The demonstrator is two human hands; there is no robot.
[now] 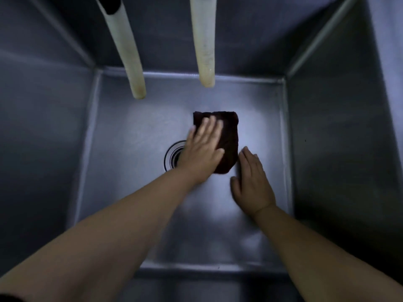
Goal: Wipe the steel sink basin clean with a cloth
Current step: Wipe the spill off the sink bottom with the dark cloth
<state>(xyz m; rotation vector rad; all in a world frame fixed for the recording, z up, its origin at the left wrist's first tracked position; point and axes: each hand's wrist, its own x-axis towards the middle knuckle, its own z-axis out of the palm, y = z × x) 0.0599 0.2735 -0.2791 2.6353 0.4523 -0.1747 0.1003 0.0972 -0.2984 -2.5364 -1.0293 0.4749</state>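
Here left hand flat on cloth, lengthwise front-back.

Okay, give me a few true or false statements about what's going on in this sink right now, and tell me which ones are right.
1. The left hand presses flat on the dark cloth. True.
2. The right hand grips the cloth. False: it lies open on the bare basin floor, beside the cloth.
3. Two pale hoses hang down over the basin. True.
4. The drain is fully covered by the cloth. False: its left part shows, with the left hand over the rest.
5. Both hoses reach the basin floor. False: their ends hang above it.
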